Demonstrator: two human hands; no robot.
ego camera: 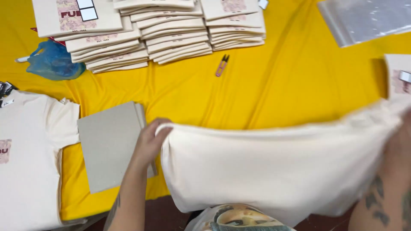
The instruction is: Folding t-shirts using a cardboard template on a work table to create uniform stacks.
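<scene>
A cream T-shirt point(274, 167) hangs stretched between both hands over the near edge of the yellow-covered table point(274, 85). My left hand point(150, 143) pinches its left corner. My right hand point(396, 149) grips the right end, blurred by motion at the frame's right edge. A grey cardboard sheet point(109, 145) lies just left of my left hand, partly under it.
Three stacks of folded cream shirts point(171, 34) stand at the back. Pink thread snips point(221, 65) lie before them. A blue plastic bag point(53, 62) sits at back left, a flat cream shirt point(25, 162) at left, clear bags point(364, 19) at back right.
</scene>
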